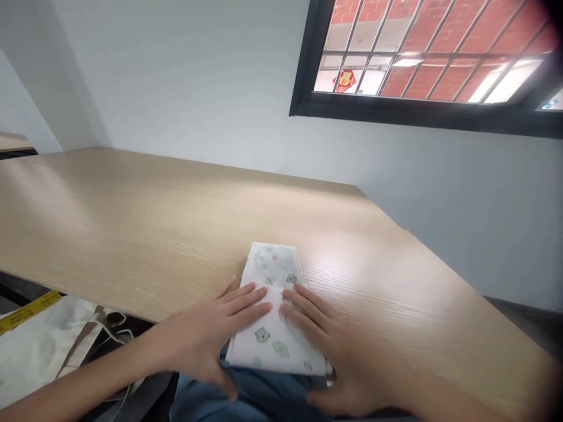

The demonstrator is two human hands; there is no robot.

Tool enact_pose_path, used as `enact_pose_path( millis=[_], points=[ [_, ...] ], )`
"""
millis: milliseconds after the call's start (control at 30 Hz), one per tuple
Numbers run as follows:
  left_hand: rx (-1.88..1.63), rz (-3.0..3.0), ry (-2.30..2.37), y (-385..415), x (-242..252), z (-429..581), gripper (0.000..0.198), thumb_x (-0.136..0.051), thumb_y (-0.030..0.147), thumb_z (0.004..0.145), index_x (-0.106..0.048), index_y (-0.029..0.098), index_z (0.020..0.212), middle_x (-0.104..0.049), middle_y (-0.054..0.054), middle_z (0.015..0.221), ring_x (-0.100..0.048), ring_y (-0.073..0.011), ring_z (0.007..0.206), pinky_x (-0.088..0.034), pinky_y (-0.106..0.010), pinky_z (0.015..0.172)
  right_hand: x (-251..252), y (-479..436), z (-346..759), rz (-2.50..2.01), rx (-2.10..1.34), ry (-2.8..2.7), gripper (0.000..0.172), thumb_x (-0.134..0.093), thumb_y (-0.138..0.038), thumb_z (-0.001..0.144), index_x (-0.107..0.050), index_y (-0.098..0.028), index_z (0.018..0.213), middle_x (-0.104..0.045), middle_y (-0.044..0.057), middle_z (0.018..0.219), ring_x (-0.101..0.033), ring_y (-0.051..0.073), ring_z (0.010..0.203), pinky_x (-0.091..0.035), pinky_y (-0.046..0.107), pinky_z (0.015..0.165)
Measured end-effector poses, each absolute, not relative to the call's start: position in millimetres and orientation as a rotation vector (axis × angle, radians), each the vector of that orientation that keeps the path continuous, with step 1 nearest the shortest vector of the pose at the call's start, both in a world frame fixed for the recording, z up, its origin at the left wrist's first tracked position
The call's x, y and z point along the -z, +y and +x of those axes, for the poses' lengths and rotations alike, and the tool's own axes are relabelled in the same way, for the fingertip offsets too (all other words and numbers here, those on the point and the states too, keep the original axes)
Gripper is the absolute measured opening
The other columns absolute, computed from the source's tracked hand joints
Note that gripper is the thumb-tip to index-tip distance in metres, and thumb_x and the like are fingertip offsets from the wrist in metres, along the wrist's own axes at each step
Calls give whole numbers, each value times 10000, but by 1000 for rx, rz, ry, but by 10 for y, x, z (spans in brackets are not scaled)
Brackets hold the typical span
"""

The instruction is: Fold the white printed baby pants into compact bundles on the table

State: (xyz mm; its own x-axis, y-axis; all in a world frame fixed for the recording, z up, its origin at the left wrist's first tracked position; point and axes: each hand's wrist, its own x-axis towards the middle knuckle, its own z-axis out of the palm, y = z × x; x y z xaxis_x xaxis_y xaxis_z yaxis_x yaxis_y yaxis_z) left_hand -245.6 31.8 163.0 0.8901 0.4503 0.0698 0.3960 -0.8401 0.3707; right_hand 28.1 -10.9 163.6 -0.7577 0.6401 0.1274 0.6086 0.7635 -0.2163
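A folded white cloth (273,275) with small printed animal figures lies at the near edge of a light wooden table (176,223). My left hand (211,334) rests flat on the cloth's left half, fingers stretched out toward the middle. My right hand (334,346) lies flat on its right half, fingers also extended, fingertips nearly meeting those of the left. The cloth's near end overhangs the table edge slightly, above my blue-trousered lap (250,398).
A grey wall (211,88) runs behind the table, with a dark-framed barred window (422,58) at upper right. Below the table at the left lies a cream fabric bag (48,346) with a white cable, and a yellow strip (29,310).
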Motion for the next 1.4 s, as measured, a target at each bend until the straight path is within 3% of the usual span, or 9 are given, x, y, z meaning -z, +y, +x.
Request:
enact_pose_path(
  millis=[167, 300, 400, 667, 767, 833, 967, 1167, 1400],
  points=[
    [-499, 2451, 693, 229, -1611, -2441, 325, -479, 208, 845, -571, 283, 1148, -560, -10, 1219, -512, -176, 1120, -295, -354, 1025, -1705, -251, 274, -958, -311, -2694, 714, -585, -223, 684, -337, -103, 1343, -415, 176, 1325, -344, 318, 1238, -340, 463, 1004],
    [-662, 1954, 879, 407, -1735, -2331, 269, -447, 338, 870, -639, 189, 985, -656, -39, 1003, -586, -199, 942, -441, -299, 831, -1861, -27, 259, -1246, -751, -2395, 252, -483, -304, 820, -612, -166, 987, -648, 89, 950, -594, 264, 896, -499, 380, 776],
    [-676, 1685, 909, 592, -1778, -2196, 358, -431, 419, 867, -582, 150, 1050, -626, -68, 1061, -575, -222, 968, -453, -305, 808, -1874, 155, 219, -1452, -1029, -1967, 333, -409, -435, 874, -604, -166, 890, -642, 62, 846, -603, 241, 807, -512, 340, 671],
    [-789, 1944, 1260, 806, -1664, -1968, 525, -418, 349, 865, -306, 132, 1331, -542, -130, 1146, -540, -234, 1008, -435, -339, 818, -1695, 217, 177, -1493, -1030, -1616, 609, -459, -317, 832, -143, -267, 1350, -499, 100, 1126, -595, 197, 755, -530, 309, 490],
    [-807, 2254, 1357, 785, -1587, -1922, 542, -344, 311, 905, -185, 155, 1399, -417, -156, 1271, -488, -238, 1101, -418, -354, 861, -1671, 172, 126, -1486, -427, -1948, 528, -381, -201, 834, -259, -236, 1346, -361, 146, 1279, -539, 245, 988, -537, 387, 692],
    [-872, 2489, 1423, 747, -1548, -1881, 492, -326, 263, 915, -230, 192, 1391, -322, -158, 1352, -428, -266, 1169, -383, -410, 909, -1654, 152, 63, -1407, 66, -2114, 492, -348, -136, 835, -337, -196, 1324, -278, 155, 1362, -386, 296, 1185, -427, 493, 895],
    [-792, 2908, 1258, 670, -1557, -1802, 401, -306, 304, 935, -378, 221, 1320, -345, -69, 1395, -271, -285, 1280, -178, -514, 1038, -1622, 149, -52, -1288, 466, -2377, 461, -328, -133, 860, -362, -120, 1320, -363, 135, 1364, -253, 294, 1281, -210, 550, 1042],
    [-490, 2706, 1216, 679, -1671, -1973, 475, -257, 449, 923, -418, 161, 1264, -489, -102, 1267, -413, -251, 1173, -261, -449, 1005, -1685, 88, 94, -1519, 54, -2329, 553, -364, -365, 888, -295, -64, 1346, -361, 175, 1361, -344, 290, 1241, -407, 451, 950],
    [-560, 2338, 1276, 789, -1805, -2167, 362, -334, 417, 887, -554, 169, 1031, -608, -86, 1028, -554, -237, 930, -410, -352, 812, -1653, -133, 367, -1533, -615, -1759, 282, -390, -433, 878, -455, -230, 1063, -530, 83, 1153, -510, 232, 1063, -451, 394, 870]
  ],
)
